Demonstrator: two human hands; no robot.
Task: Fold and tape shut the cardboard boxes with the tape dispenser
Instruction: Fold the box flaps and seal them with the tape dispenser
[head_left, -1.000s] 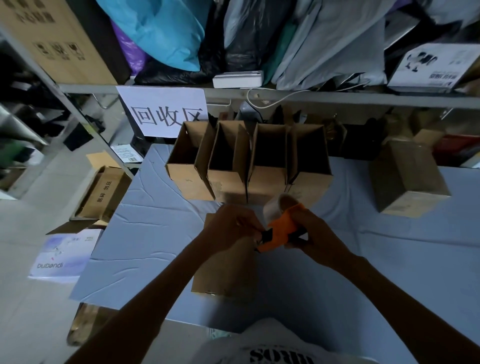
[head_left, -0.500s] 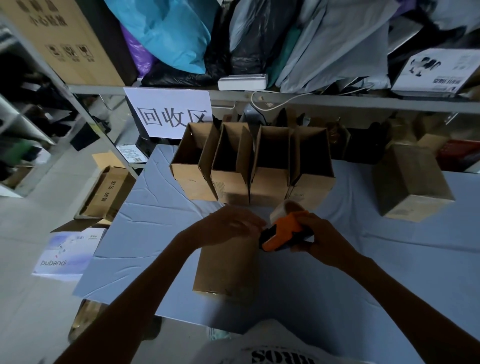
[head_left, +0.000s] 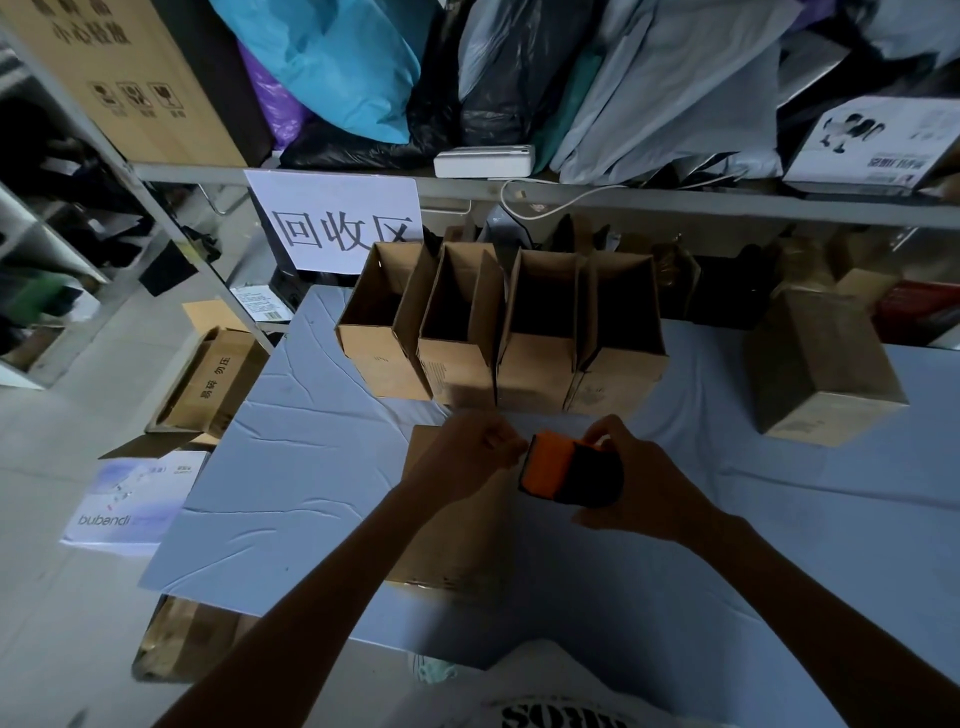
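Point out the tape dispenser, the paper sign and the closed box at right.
tape dispenser (head_left: 553, 467), head view, orange body.
paper sign (head_left: 337, 228), head view, printed middle.
closed box (head_left: 823, 358), head view, its top face.

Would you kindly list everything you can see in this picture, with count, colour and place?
open boxes: four, brown, in a row at the table's back.
closed box: one, brown, on the table's right side.
near box: one, brown, on the table beneath the hands.
tape dispenser: one, orange and black, above the near box.
table: one, blue-grey cover.
sign: one, white, hanging from the shelf behind.
bags: several, teal, black, grey, on the shelf.
floor carton: one, brown, left of the table.
left hand: fingers curled at the dispenser's front.
right hand: grips the tape dispenser.
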